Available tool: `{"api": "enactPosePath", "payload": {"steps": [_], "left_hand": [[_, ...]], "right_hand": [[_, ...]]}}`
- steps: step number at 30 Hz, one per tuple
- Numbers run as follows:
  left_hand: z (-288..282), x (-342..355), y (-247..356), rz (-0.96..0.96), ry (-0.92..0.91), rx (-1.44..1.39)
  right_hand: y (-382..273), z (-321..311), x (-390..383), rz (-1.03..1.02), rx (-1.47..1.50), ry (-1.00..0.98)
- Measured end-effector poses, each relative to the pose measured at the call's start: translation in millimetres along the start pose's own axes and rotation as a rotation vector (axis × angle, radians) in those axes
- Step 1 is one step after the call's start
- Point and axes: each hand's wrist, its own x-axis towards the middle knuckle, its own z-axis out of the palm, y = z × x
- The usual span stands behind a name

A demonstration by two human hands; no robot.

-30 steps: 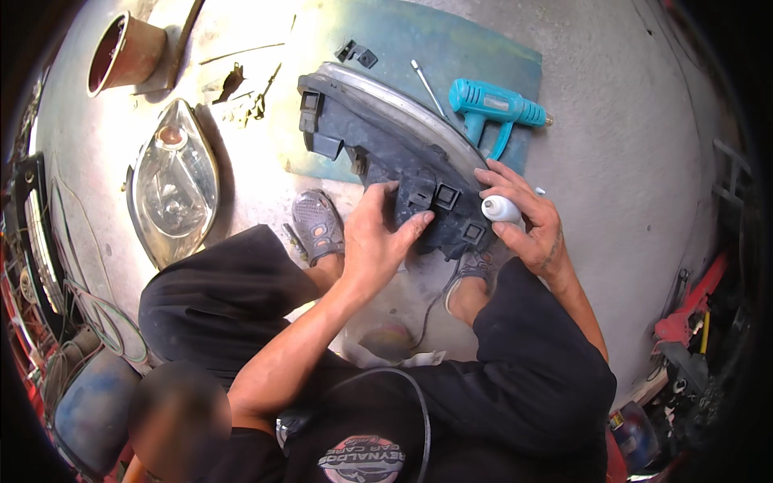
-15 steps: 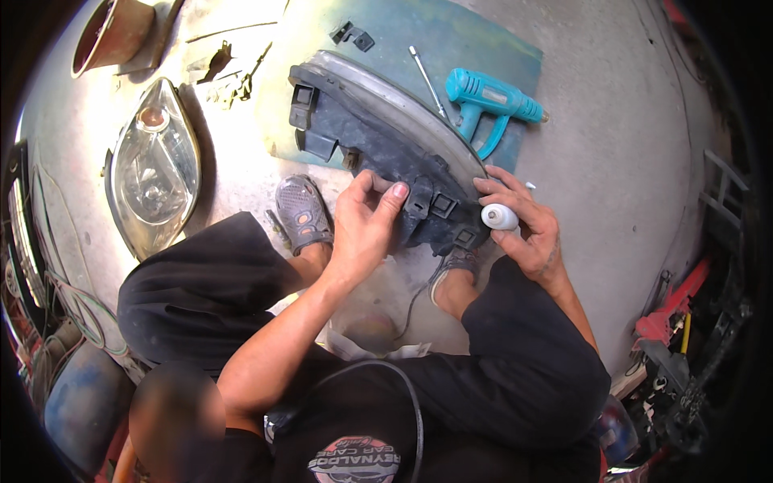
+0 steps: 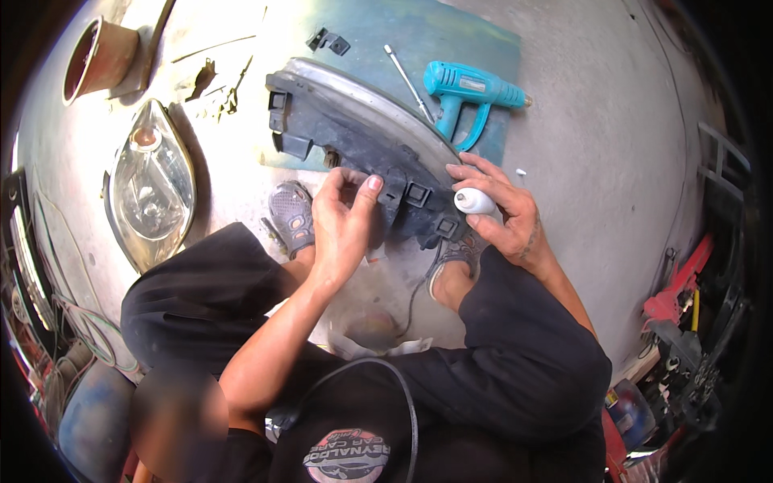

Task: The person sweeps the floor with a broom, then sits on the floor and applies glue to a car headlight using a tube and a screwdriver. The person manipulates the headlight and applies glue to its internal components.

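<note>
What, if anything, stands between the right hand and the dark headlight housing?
The white bottle held in the right hand sits between its palm and the headlight housing; nothing visible blocks the upper fingers.

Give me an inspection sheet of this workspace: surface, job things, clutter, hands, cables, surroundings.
Surface: blue-green board on gray floor
Job things: dark-backed headlight, white bottle
Clutter: blue heat gun, metal rod, black bracket; clear headlight at left
Hands: left hand touches the dark-backed headlight; right hand holds the white bottle
Cables: gray cord over dark clothing
Surroundings: brown pot upper left, red metal part at right
</note>
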Motion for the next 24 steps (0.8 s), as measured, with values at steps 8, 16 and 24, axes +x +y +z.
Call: {"api": "enactPosePath", "payload": {"steps": [8,16,24], "left_hand": [[-7.8,-21.8,22.1,0.287,-0.021,-0.07],[-5.4,-25.0,31.7,0.295,-0.184,0.334],[-18.3,-10.8,13.7,0.457,-0.258,0.528]], "right_hand": [[-2.3,3.6,0.8,-0.014,0.04,0.023],[14.2,5.8,-2.6,-0.125,0.065,0.061],[24.9,11.5,-4.0,-0.172,0.097,0.069]]}}
